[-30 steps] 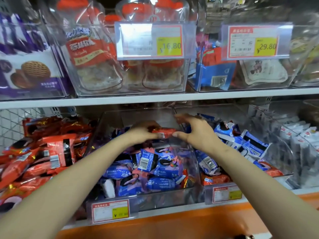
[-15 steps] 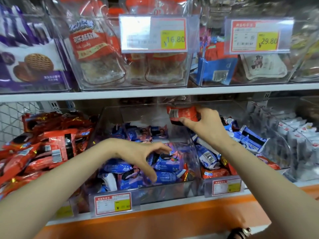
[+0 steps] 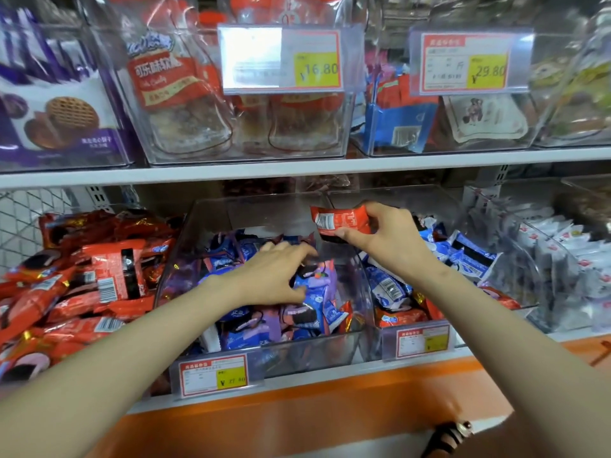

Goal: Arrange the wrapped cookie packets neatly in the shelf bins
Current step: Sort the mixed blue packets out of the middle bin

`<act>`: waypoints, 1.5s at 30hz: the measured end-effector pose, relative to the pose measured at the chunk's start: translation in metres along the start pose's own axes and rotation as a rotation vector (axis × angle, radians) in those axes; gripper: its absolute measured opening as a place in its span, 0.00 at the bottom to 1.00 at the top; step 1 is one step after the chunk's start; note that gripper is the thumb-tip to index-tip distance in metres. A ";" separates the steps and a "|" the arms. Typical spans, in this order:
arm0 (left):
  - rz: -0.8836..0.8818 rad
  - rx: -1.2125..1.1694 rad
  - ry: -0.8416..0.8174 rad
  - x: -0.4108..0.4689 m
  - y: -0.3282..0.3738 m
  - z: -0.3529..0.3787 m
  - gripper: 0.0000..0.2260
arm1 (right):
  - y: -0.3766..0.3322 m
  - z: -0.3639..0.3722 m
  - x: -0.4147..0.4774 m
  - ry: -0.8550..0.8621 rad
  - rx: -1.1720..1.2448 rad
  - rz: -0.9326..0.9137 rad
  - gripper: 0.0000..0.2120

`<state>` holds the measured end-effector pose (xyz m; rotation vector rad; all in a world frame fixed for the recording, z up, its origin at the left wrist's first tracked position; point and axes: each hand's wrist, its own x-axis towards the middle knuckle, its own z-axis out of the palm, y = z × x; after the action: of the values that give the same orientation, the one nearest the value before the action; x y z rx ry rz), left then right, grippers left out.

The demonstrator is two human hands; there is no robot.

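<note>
Left hand (image 3: 277,276) touches blue packets (image 3: 330,310); right hand (image 3: 391,241) pinches red packet (image 3: 342,221) over divider (image 3: 361,285).

your left hand (image 3: 277,272) lies over the packets (image 3: 307,312) in the middle bin (image 3: 211,223); your right hand (image 3: 393,239) holds one packet (image 3: 340,221) above the wall shared with the right bin (image 3: 439,206). a heap of packets (image 3: 86,279) lies left of the middle bin.

held packet (image 3: 340,222): red, white barcode | middle-bin packets (image 3: 319,292): blue, purple | left pile (image 3: 82,285): red, possibly gold-flecked
</note>
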<state>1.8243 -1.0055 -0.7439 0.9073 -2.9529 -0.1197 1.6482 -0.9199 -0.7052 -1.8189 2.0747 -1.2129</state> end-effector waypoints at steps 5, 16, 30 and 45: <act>0.002 -0.204 -0.026 0.007 -0.017 0.003 0.27 | 0.002 -0.002 0.000 0.007 -0.001 -0.015 0.13; -0.148 0.117 0.256 0.019 0.000 0.007 0.25 | 0.001 0.000 0.002 -0.018 -0.025 -0.028 0.14; 0.254 0.064 -0.064 0.014 -0.005 0.026 0.24 | 0.005 -0.006 -0.001 0.002 -0.064 -0.034 0.12; 0.153 -0.242 -0.027 0.021 0.016 0.020 0.16 | 0.009 -0.012 0.000 0.003 -0.049 -0.041 0.16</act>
<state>1.7967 -1.0035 -0.7621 0.6522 -2.9319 -0.4738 1.6343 -0.9148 -0.7022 -1.8901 2.0968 -1.1855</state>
